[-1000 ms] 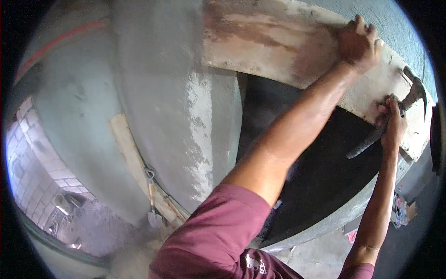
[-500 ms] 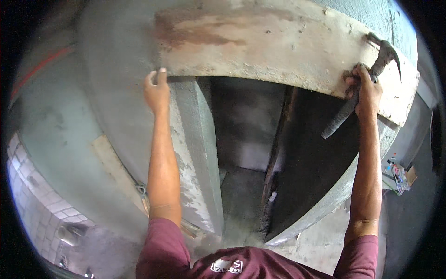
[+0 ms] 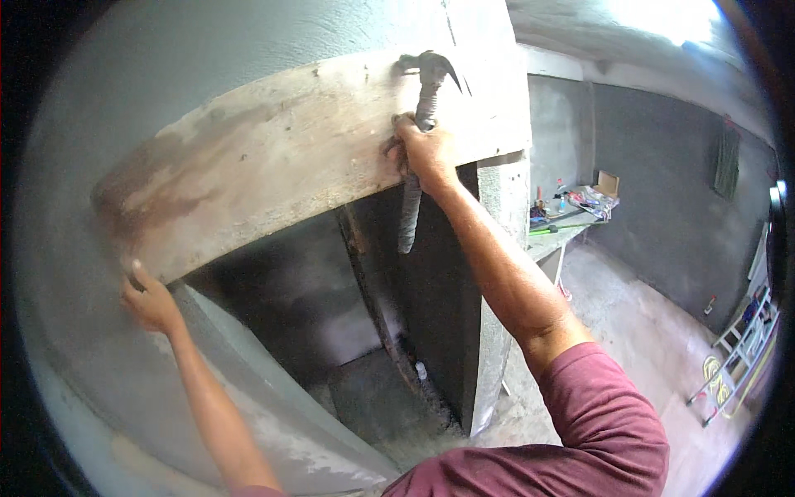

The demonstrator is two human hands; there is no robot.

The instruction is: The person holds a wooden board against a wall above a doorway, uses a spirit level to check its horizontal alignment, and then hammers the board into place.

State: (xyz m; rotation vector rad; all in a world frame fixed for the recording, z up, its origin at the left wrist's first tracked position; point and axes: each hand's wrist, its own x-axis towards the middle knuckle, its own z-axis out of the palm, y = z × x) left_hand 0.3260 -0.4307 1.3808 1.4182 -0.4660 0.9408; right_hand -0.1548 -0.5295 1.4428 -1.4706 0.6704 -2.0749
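Observation:
A long, stained pale board (image 3: 257,157) lies against the grey plastered wall, spanning the top of a dark recess. My left hand (image 3: 149,302) is at the board's lower left end, fingertips touching around that corner, fingers apart. Up on the board's right half, my right hand (image 3: 424,153) is closed round a claw hammer (image 3: 428,103) with a wrapped handle, held upright against the board; the handle's end hangs below the board's lower edge. Whether those fingers hold anything else is hidden.
Grey plastered wall (image 3: 248,33) surrounds the board. Below, the recess (image 3: 298,290) holds an upright timber (image 3: 364,282). At right are a shelf (image 3: 546,240) with tools and a cardboard box (image 3: 607,182), a dark cloth (image 3: 725,161) on the far wall, and an aluminium ladder (image 3: 737,348).
My left hand has moved from the board's upper edge to its lower left end. The view has swung right, showing the room and ladder; my right hand still holds the hammer at the board.

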